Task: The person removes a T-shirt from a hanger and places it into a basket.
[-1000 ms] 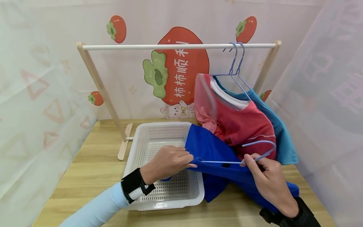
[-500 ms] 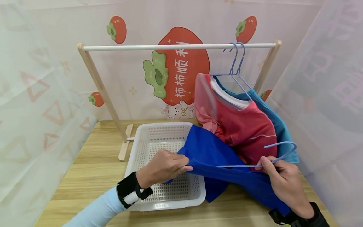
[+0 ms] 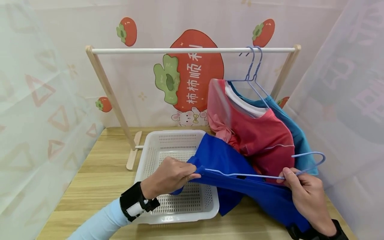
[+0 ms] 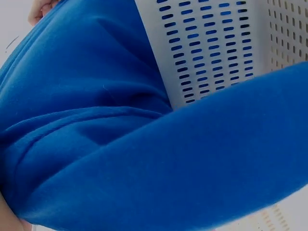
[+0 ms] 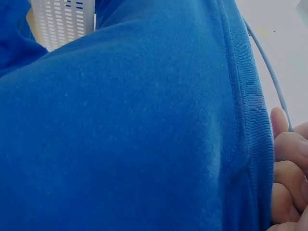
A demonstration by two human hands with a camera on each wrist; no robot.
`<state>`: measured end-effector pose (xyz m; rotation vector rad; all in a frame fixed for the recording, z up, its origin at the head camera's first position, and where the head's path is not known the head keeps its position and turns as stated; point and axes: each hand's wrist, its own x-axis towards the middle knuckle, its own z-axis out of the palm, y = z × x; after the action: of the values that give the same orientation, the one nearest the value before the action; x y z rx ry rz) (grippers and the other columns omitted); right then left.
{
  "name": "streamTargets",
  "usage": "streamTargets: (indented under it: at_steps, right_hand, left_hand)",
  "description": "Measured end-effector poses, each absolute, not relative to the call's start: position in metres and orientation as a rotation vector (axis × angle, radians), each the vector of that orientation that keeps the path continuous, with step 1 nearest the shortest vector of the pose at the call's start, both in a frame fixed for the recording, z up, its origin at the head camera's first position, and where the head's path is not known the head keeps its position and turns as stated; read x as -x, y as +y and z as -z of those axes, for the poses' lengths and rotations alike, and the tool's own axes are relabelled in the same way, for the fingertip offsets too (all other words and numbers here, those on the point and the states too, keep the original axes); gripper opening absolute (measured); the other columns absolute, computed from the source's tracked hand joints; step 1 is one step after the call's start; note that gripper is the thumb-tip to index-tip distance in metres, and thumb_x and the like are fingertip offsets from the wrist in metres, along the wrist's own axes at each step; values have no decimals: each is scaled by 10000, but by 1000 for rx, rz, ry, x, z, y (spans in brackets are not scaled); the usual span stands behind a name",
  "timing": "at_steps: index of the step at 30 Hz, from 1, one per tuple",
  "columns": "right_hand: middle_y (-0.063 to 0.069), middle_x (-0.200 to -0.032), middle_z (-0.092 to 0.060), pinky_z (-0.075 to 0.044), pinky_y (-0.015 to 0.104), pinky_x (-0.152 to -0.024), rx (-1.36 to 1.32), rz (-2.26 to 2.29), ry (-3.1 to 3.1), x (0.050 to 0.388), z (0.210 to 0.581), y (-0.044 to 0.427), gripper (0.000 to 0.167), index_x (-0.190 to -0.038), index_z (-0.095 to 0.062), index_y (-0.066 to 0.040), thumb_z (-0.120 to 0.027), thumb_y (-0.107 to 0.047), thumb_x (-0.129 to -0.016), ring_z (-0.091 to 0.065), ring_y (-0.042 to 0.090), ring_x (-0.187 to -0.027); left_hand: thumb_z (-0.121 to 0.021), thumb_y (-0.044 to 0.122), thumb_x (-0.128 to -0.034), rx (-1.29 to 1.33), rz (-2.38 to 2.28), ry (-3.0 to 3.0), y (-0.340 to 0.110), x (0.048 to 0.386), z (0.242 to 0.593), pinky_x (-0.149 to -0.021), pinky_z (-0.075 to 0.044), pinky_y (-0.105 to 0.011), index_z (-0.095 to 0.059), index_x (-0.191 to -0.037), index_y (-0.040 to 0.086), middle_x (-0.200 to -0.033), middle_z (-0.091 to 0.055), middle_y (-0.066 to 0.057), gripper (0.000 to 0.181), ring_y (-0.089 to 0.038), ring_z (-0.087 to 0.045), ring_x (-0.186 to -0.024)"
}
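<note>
A blue garment, likely a shirt with a ribbed neckline, lies partly over the basket's right side and partly on the table. My left hand pinches its edge above the basket. In my right hand I hold a light-blue wire hanger near its neck, hook turned to the right. The hanger's bar runs along the garment's opening toward my left hand; its left end is hidden at the cloth. The right wrist view shows curled fingers beside the ribbed edge.
The white perforated basket stands on the wooden table. Behind it rises a rack with a white rail. On the rail's right part hang a red shirt and a teal shirt, on blue hangers.
My right hand has moved to the right and slightly down with the hanger. A longer stretch of its bar now shows. My left hand has shifted slightly left with the garment's edge.
</note>
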<state>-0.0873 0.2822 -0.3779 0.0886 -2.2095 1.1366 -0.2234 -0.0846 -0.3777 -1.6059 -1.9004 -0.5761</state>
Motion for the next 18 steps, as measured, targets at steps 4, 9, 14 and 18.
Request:
streamTargets:
  at_steps: [4, 9, 14, 18]
  right_hand:
    - [-130, -754, -653, -461, 113, -641, -49, -1161, -2184, 88, 382, 280, 359, -750, -700, -79, -550, 29, -1057, -547, 24, -675]
    - [-80, -679, -572, -361, 225, -511, -108, -1447, -2046, 93, 379, 278, 360, -782, -667, 12, -474, 35, -1085, -438, 100, -576]
    - [-63, -686, -515, -371, 249, -541, -132, -1339, -2150, 97, 370, 275, 324, -859, -680, 5, -464, 3, -1101, -420, 120, -586]
    - [-49, -670, -435, -347, 260, -552, -178, -1216, -2238, 99, 361, 271, 318, -901, -701, -37, -462, -24, -1111, -401, 105, -584]
  left_hand:
    - [-376, 391, -1145, 1609, 617, -1924, -87, 224, 382, -551, -124, -61, -440, -711, 175, -565, -307, 75, 489, 3, -312, -432]
    - [-387, 378, -1149, 1616, 578, -1956, -83, 224, 388, -546, -132, -73, -444, -714, 186, -565, -302, 87, 479, 7, -340, -435]
    - [-441, 360, -1143, 1636, 522, -2077, -64, 222, 385, -534, -156, -85, -489, -778, 179, -560, -359, 86, 410, -14, -370, -455]
    - [-498, 325, -1127, 1629, 523, -2180, -46, 217, 376, -532, -203, -112, -502, -820, 175, -582, -400, 77, 342, -29, -396, -488]
